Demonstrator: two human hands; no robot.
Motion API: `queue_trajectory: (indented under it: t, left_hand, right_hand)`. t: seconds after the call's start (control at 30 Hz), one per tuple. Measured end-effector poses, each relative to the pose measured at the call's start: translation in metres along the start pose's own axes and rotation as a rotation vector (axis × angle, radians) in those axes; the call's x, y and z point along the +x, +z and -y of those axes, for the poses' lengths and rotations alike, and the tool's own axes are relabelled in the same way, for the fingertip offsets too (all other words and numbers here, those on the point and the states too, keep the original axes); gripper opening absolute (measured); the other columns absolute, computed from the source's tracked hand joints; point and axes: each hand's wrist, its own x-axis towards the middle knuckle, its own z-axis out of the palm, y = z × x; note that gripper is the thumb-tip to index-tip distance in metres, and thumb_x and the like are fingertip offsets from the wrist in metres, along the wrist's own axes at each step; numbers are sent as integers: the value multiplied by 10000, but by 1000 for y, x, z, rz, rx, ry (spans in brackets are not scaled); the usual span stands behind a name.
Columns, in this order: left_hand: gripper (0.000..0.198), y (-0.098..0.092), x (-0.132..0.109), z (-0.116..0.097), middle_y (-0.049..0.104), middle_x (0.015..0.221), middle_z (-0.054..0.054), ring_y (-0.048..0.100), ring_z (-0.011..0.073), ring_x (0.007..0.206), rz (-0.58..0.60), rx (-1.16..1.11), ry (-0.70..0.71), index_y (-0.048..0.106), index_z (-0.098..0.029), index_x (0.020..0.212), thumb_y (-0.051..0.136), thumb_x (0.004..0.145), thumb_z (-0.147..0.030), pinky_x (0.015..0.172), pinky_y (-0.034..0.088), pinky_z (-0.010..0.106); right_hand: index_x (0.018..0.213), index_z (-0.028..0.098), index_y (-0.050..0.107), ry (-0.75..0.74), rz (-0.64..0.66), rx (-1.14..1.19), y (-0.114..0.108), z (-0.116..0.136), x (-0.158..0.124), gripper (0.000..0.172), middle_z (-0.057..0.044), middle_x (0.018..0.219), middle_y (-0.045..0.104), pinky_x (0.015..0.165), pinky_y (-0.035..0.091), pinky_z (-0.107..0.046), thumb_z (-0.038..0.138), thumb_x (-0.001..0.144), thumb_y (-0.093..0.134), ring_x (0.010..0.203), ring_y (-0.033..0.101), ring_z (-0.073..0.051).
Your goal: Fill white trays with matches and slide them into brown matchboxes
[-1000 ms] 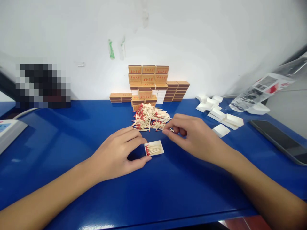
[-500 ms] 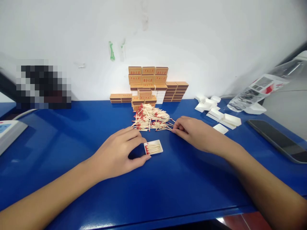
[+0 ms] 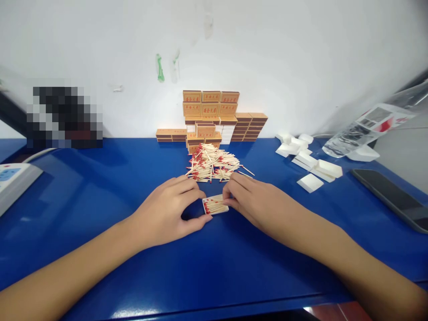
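Note:
A small white matchbox tray (image 3: 219, 212) lies on the blue table, partly filled with red-tipped matches (image 3: 213, 207). My left hand (image 3: 170, 209) steadies it, thumb and index finger at its left end on either side. Over the tray's right end, my right hand (image 3: 256, 200) pinches matches with their red heads pointing left; my fingers hide how many. Just behind both hands rises a loose pile of matches (image 3: 216, 162), with a couple of strays at its right.
Orange matchboxes (image 3: 210, 109) are stacked against the wall behind the pile. On the right are several white trays (image 3: 310, 183), a plastic bottle (image 3: 361, 129) and a dark phone (image 3: 389, 196). A white power strip (image 3: 20, 183) sits at the left edge.
My right hand has moved left from the edge of the pile to the tray, bringing matches along. My left hand stays at the tray. The view has shifted slightly.

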Motion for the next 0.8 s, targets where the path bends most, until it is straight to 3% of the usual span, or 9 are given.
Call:
queue_trajectory:
  t: [0.17,0.33,0.57,0.8]
  left_hand:
    - [268,0,0,0,692,961,85,643,247,903,-1,-5,17,743,-138,1072,723,942,-371,825,543,412]
    - [257,0,1,0,689,960,84,642,244,901,2,1,19,735,-137,1071,732,933,-354,823,543,405]
    - [251,0,0,0,696,970,82,641,238,905,7,5,14,723,-144,1045,719,946,-375,844,544,404]
    - [257,-1,0,0,697,974,76,647,238,916,15,8,8,735,-158,1091,724,943,-367,850,541,401]
  right_hand:
    - [946,161,580,-42,-27,-92,8,1,0,193,-76,958,628,603,430,-312,175,1084,446,722,618,-185]
    - [959,156,603,-50,2,-102,5,5,3,241,-97,996,630,616,449,-325,197,1100,413,741,631,-192]
    - [1046,157,652,-15,28,55,-8,6,2,182,-91,1032,627,696,509,-317,206,1082,481,788,642,-186]
    - [997,172,625,26,17,118,-10,-5,0,121,-73,1009,636,742,508,-321,165,1055,519,826,635,-192]
